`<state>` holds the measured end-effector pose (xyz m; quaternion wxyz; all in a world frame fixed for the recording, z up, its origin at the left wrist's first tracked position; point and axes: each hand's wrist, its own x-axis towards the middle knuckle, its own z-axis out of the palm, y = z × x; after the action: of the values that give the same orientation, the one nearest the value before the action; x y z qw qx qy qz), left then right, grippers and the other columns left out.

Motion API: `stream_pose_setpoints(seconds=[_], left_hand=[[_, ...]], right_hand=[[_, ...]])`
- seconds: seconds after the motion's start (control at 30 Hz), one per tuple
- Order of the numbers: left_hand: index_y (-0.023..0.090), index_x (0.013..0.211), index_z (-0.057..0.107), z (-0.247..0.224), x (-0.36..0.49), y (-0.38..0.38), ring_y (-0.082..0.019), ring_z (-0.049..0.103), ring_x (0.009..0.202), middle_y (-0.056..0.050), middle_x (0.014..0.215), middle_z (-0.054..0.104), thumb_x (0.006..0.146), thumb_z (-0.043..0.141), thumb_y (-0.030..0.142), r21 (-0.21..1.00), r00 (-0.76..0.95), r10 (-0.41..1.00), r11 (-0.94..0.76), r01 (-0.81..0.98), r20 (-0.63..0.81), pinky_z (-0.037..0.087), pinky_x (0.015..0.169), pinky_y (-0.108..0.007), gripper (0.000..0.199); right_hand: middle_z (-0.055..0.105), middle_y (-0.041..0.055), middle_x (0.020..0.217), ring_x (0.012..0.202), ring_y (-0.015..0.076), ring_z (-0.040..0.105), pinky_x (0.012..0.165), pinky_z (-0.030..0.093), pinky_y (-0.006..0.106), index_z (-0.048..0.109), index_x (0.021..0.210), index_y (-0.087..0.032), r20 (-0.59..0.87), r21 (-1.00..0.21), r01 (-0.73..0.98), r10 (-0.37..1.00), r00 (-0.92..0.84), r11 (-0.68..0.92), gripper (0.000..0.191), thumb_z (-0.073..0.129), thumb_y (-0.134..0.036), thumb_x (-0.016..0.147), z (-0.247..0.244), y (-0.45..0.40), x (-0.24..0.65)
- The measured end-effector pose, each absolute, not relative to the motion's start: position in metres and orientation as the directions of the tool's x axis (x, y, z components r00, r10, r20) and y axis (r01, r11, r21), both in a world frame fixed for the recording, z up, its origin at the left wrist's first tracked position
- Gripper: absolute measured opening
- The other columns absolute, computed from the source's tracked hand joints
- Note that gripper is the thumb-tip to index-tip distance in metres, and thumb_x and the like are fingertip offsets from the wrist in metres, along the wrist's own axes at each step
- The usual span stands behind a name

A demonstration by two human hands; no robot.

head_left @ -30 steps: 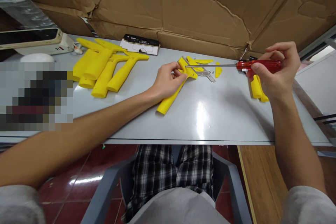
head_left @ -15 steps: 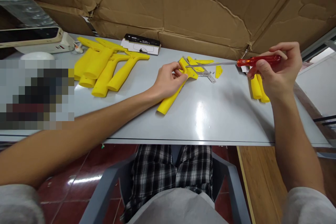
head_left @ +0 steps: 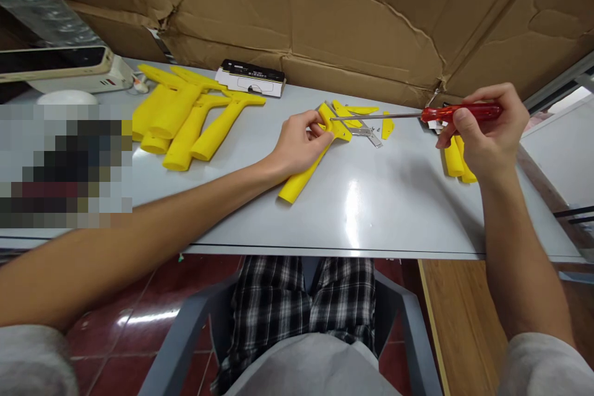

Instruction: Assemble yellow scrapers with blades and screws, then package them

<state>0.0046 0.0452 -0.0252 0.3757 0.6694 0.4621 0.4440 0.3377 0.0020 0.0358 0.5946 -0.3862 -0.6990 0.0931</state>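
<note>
My left hand (head_left: 302,141) is closed around the neck of a yellow plastic scraper handle (head_left: 301,180), whose round grip slants down toward the table's front edge. In my right hand (head_left: 492,130) is a screwdriver (head_left: 464,113) with a clear red handle, held nearly level. Its long metal shaft points left, and the tip meets the head of the yellow handle just beyond my left fingers. Thin metal blades (head_left: 369,133) and small yellow plastic pieces (head_left: 387,126) lie right behind that head, with tiny screws among them.
Several yellow handles (head_left: 218,127) are heaped on the left of the grey table (head_left: 399,216). A black-and-white box (head_left: 250,78) stands at the back by the cardboard (head_left: 352,25). Further yellow handles (head_left: 455,158) lie under my right hand. A phone (head_left: 55,62) is at far left.
My right hand and the screwdriver handle have dipped slightly, so the shaft lies a little flatter. The left hand keeps its hold on the yellow handle.
</note>
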Motion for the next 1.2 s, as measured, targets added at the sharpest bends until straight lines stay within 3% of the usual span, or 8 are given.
stream_pose_setpoints(seconds=[0.17, 0.3, 0.37, 0.53, 0.63, 0.77, 0.93, 1.2], left_hand=[[0.024, 0.089, 0.064, -0.026, 0.005, 0.045, -0.018, 0.063, 0.068, -0.002, 0.080, 0.068, 0.079, 0.077, 0.033, 0.911, 0.176, 0.953, -0.291, 0.291, 0.247, 0.051, 0.055, -0.028, 0.018], [0.024, 0.088, 0.065, -0.026, 0.005, 0.045, -0.017, 0.063, 0.067, -0.001, 0.080, 0.068, 0.080, 0.076, 0.031, 0.914, 0.171, 0.954, -0.286, 0.286, 0.245, 0.052, 0.056, -0.029, 0.016], [0.024, 0.087, 0.063, -0.026, 0.005, 0.045, -0.017, 0.063, 0.066, -0.001, 0.079, 0.067, 0.080, 0.076, 0.030, 0.916, 0.172, 0.955, -0.283, 0.284, 0.242, 0.052, 0.056, -0.030, 0.015], [0.024, 0.088, 0.064, -0.026, 0.004, 0.045, -0.018, 0.063, 0.067, -0.001, 0.080, 0.067, 0.080, 0.077, 0.030, 0.912, 0.176, 0.952, -0.292, 0.289, 0.249, 0.053, 0.058, -0.031, 0.017], [0.024, 0.088, 0.063, -0.025, 0.004, 0.044, -0.018, 0.064, 0.069, -0.001, 0.080, 0.067, 0.080, 0.077, 0.031, 0.906, 0.181, 0.951, -0.297, 0.302, 0.251, 0.053, 0.059, -0.030, 0.017], [0.023, 0.088, 0.063, -0.025, 0.004, 0.044, -0.018, 0.064, 0.068, -0.001, 0.080, 0.067, 0.082, 0.076, 0.029, 0.907, 0.175, 0.953, -0.292, 0.305, 0.248, 0.053, 0.059, -0.030, 0.016], [0.023, 0.088, 0.064, -0.026, 0.005, 0.045, -0.017, 0.063, 0.067, 0.000, 0.080, 0.067, 0.081, 0.076, 0.028, 0.908, 0.172, 0.952, -0.295, 0.299, 0.253, 0.052, 0.059, -0.030, 0.015], [0.023, 0.089, 0.065, -0.026, 0.005, 0.045, -0.017, 0.064, 0.066, -0.001, 0.079, 0.068, 0.081, 0.074, 0.027, 0.907, 0.170, 0.952, -0.297, 0.300, 0.255, 0.052, 0.058, -0.030, 0.012]], right_hand=[[0.069, -0.0047, 0.066, 0.047, 0.0189, 0.069, 0.037, 0.050, 0.029, 0.065, 0.098, -0.026, 0.734, -0.597, 0.448, 0.679, -0.031, 0.666, 0.043, 0.090, -0.057, 0.082, 0.038, -0.002, 0.340], [0.080, 0.0012, 0.106, 0.075, 0.0222, 0.080, 0.044, 0.059, 0.031, 0.068, 0.107, -0.030, 0.750, -0.579, 0.406, 0.658, -0.075, 0.707, 0.049, 0.097, -0.041, 0.070, 0.041, -0.003, 0.340], [0.079, 0.0025, 0.111, 0.077, 0.0216, 0.080, 0.044, 0.060, 0.031, 0.070, 0.106, -0.029, 0.743, -0.592, 0.402, 0.667, -0.064, 0.698, 0.046, 0.098, -0.039, 0.071, 0.041, -0.003, 0.340], [0.076, -0.0022, 0.081, 0.053, 0.0177, 0.071, 0.039, 0.055, 0.029, 0.070, 0.108, -0.028, 0.745, -0.589, 0.418, 0.665, -0.050, 0.692, 0.048, 0.099, -0.047, 0.075, 0.040, -0.001, 0.343], [0.069, -0.0042, 0.066, 0.046, 0.0168, 0.068, 0.037, 0.052, 0.026, 0.071, 0.103, -0.025, 0.738, -0.587, 0.462, 0.674, -0.034, 0.665, 0.039, 0.094, -0.050, 0.083, 0.038, -0.002, 0.343], [0.070, -0.0029, 0.069, 0.051, 0.0169, 0.071, 0.039, 0.053, 0.026, 0.071, 0.105, -0.025, 0.724, -0.587, 0.456, 0.686, -0.075, 0.669, 0.033, 0.087, -0.050, 0.091, 0.038, -0.005, 0.342], [0.074, -0.0026, 0.107, 0.069, 0.0183, 0.080, 0.042, 0.061, 0.028, 0.066, 0.121, -0.033, 0.733, -0.595, 0.350, 0.667, -0.131, 0.723, 0.053, 0.097, -0.035, 0.078, 0.038, 0.000, 0.345], [0.067, -0.0032, 0.075, 0.056, 0.0166, 0.076, 0.038, 0.055, 0.022, 0.070, 0.105, -0.023, 0.768, -0.545, 0.437, 0.635, -0.082, 0.716, 0.025, 0.085, -0.041, 0.096, 0.034, 0.004, 0.347]])
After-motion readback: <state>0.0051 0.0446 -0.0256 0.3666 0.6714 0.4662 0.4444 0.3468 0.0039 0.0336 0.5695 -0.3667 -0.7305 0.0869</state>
